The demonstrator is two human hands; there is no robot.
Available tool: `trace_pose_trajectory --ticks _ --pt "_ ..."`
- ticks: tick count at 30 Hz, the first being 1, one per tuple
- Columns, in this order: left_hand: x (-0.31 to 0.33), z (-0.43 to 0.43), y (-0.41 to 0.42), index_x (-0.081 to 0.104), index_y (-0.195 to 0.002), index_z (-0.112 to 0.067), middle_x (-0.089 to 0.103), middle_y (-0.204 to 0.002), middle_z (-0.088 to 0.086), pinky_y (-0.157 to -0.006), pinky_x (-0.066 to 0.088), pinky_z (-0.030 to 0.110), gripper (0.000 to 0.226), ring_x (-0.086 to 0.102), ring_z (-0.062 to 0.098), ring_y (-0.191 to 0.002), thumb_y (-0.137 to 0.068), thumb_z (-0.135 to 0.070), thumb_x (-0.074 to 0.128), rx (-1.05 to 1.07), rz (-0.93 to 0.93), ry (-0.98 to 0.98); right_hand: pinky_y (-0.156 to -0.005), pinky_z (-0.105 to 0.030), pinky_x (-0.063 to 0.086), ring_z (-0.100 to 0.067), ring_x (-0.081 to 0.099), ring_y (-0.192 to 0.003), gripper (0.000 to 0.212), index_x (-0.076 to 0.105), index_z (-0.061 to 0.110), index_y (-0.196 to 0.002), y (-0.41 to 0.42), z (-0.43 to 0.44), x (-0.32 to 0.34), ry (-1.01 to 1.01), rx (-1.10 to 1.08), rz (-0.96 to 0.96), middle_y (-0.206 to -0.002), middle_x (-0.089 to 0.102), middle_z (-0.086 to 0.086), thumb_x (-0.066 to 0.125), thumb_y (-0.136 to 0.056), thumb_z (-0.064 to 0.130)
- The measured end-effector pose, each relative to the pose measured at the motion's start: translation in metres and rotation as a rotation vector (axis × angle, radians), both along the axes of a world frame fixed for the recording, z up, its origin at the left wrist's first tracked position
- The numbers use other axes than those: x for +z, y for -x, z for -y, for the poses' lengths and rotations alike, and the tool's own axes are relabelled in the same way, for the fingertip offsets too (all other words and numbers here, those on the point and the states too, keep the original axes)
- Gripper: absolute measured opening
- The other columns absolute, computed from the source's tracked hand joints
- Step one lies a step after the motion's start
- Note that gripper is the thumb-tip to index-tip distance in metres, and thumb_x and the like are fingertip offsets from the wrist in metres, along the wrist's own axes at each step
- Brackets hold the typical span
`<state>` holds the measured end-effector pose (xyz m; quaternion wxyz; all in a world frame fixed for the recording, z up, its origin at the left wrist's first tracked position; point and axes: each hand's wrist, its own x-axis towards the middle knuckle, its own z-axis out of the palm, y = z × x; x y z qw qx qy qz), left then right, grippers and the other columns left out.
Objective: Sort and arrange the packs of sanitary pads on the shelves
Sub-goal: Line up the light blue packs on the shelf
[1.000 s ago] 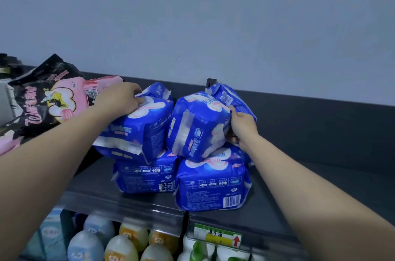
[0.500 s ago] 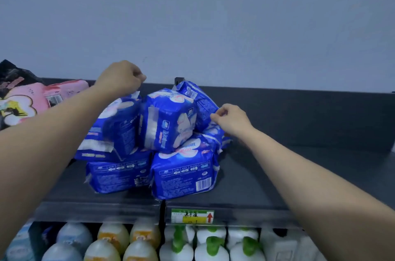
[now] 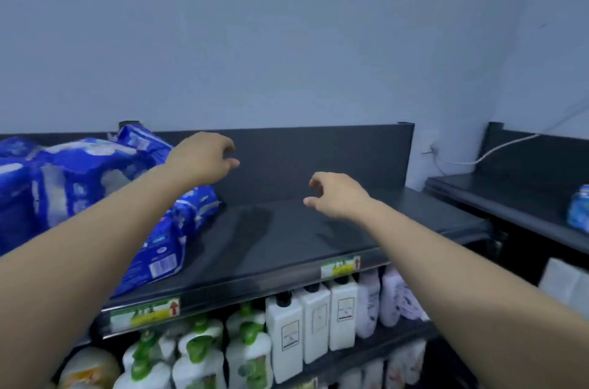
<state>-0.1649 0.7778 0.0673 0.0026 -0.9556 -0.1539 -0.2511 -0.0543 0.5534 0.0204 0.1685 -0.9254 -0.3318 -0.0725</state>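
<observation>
Several blue packs of sanitary pads (image 3: 76,178) lie piled at the left end of the dark top shelf (image 3: 287,238). My left hand (image 3: 204,159) hovers just right of the pile with fingers loosely curled, holding nothing. My right hand (image 3: 334,194) floats above the bare middle of the shelf, fingers loosely curled and empty. One more blue pack (image 3: 578,210) lies on a neighbouring shelf at the far right edge.
Below the top shelf stand white pump bottles (image 3: 314,318), green-capped bottles (image 3: 197,347) and pale lilac pouches (image 3: 392,299). Price tags (image 3: 145,313) hang on the shelf's front edge. A white cable (image 3: 490,152) runs along the wall to the separate dark shelf (image 3: 510,197) at right.
Both hands have let go of the blue packs and moved right over the shelf. The view has swung right, so the pile sits at the left and the pink pack is out of sight.
</observation>
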Motion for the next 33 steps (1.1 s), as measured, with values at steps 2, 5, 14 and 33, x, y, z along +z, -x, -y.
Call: trace_pose_trajectory --ticks 2,5,14,33 --pt "-0.017 0.032 -0.017 0.057 -0.131 -0.019 0.058 -0.133 0.002 -0.100 0.045 0.041 0.044 0.053 0.025 -0.121 -0.092 -0.040 0.058 -0.046 -0.056 0.007 -0.094 -0.038 0.048 -0.022 0.054 -0.117 0.046 0.050 0.020 -0.132 -0.003 0.044 -0.005 0.043 -0.046 0.015 -0.130 0.057 0.000 0.058 -0.093 0.042" --pt "-0.041 0.087 -0.039 0.054 -0.133 -0.021 0.056 -0.135 0.002 -0.098 0.046 0.042 0.046 0.053 0.025 -0.122 -0.092 -0.041 0.057 -0.112 -0.129 0.027 -0.097 -0.039 0.046 -0.024 0.052 -0.122 0.049 0.048 0.019 -0.135 -0.006 0.111 -0.013 0.091 -0.130 0.016 -0.135 0.055 -0.003 0.059 -0.092 0.042" --pt "-0.091 0.267 -0.087 0.046 -0.140 -0.018 0.049 -0.143 0.003 -0.102 0.043 0.039 0.053 0.048 0.024 -0.129 -0.093 -0.041 0.057 -0.360 -0.229 0.007 -0.092 -0.035 0.046 -0.028 0.055 -0.117 0.044 0.056 0.016 -0.123 0.002 0.302 -0.039 0.184 -0.358 0.033 -0.128 0.059 -0.008 0.063 -0.087 0.041" --pt "-0.091 0.565 -0.182 0.059 -0.120 -0.018 0.062 -0.123 0.004 -0.091 0.047 0.037 0.037 0.056 0.024 -0.114 -0.090 -0.039 0.060 -0.826 -0.208 -0.054 -0.096 -0.036 0.045 -0.027 0.051 -0.122 0.048 0.051 0.017 -0.130 0.008 0.581 -0.050 0.210 -0.815 -0.029 -0.133 0.054 -0.007 0.060 -0.089 0.042"
